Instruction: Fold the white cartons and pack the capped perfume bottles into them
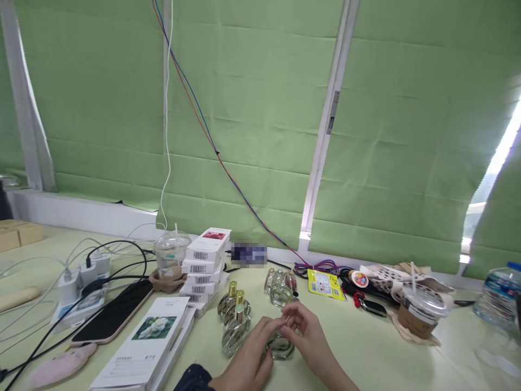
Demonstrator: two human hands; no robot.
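Observation:
A clear glass perfume bottle (pixel 281 348) stands on the table at the lower middle, partly covered by my hands. My left hand (pixel 250 355) is curled against its left side, thumb low by the glass. Over the bottle's top, my right hand (pixel 303 328) has its thumb and fingertips pinched together, meeting the left fingertips; whatever small part they grip is hidden. Just left of my left hand stand several perfume bottles with gold spray tops (pixel 236 323). Beyond my right hand, more glass bottles (pixel 280 288) lie grouped together.
White boxes (pixel 205 266) are stacked behind the bottles, and flower-print boxes (pixel 148 339) lie at left. A phone (pixel 116 312), chargers (pixel 69 285) and cables spread leftward. At right are a yellow packet (pixel 325 284), a lidded drink cup (pixel 423 309) and a water bottle (pixel 499 296).

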